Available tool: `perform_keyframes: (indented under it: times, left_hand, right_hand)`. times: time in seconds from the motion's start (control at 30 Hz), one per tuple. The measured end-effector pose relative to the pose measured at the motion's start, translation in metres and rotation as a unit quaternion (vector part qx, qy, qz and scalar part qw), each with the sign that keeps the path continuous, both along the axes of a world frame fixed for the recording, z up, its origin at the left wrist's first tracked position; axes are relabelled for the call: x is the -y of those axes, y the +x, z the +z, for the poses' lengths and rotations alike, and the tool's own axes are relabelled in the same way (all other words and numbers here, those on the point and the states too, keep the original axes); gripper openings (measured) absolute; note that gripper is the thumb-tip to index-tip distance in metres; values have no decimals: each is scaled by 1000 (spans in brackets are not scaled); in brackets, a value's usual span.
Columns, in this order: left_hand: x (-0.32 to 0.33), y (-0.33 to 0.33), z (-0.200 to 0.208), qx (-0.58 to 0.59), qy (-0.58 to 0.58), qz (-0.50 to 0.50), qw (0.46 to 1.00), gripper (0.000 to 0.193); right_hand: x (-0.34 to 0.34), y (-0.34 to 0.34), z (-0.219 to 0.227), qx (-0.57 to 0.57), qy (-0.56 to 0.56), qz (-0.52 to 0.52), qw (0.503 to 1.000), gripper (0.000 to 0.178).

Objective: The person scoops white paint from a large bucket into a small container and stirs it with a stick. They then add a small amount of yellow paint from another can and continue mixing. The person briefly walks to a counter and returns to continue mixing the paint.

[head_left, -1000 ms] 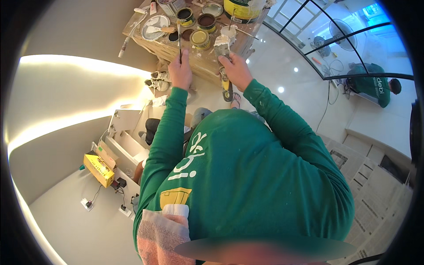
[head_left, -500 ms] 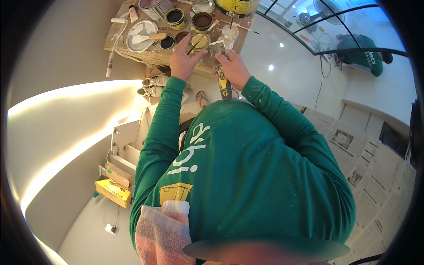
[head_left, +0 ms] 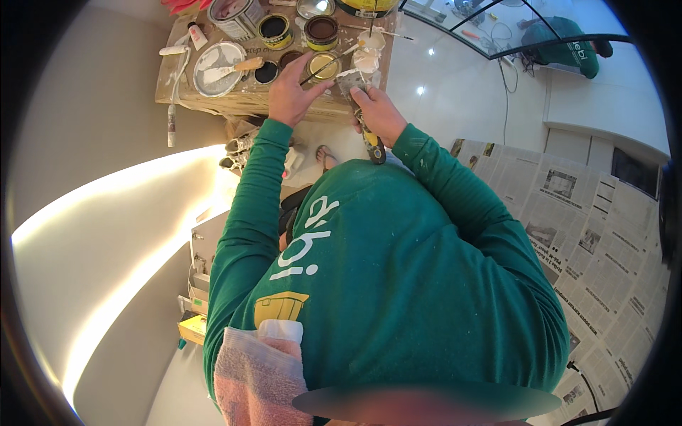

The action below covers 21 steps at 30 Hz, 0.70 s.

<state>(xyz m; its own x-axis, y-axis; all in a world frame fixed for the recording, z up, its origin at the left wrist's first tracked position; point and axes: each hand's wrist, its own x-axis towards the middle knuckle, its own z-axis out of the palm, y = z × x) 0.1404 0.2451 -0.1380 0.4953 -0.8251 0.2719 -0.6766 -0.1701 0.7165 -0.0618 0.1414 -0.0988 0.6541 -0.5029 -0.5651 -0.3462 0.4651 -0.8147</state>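
At the near edge of the work table, the thumb and forefinger of my left hand [head_left: 290, 96] reach round opposite sides of a small round tin [head_left: 326, 67] with a pale yellow top. A thin paintbrush [head_left: 337, 58] lies slantwise across the tin, its handle end between those fingers. My right hand [head_left: 383, 113] is closed on a putty knife [head_left: 372, 140] with a black and yellow handle. The knife's smeared blade points away from me, beside a cup coated in white paste [head_left: 367, 61]. Part of the blade is hidden by my fingers.
Open tins of black [head_left: 275, 31] and brown [head_left: 322, 33] paint stand behind. A white-smeared round lid [head_left: 219, 69] bears a brush, left of a small black pot [head_left: 266, 72]. A paint roller [head_left: 171, 124] hangs at the table's left edge. Newspaper [head_left: 561, 184] covers the floor at right.
The putty knife has tilted, its handle end swinging right and its blade shifting slightly lower. The paintbrush over the tin lies flatter. My left hand has barely moved. The whole view has shifted slightly.
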Motion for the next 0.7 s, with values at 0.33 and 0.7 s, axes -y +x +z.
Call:
perform_keyframes:
  times: [0.33,0.7]
  left_hand:
    - [0,7,4,-26,-1,-28,999,78]
    - [7,3,38,170,116,-25,978,69]
  right_hand:
    - [-13,-2,-25,88,126,-45,987,32]
    - [-3,-5,-16,55,69,1,996,32]
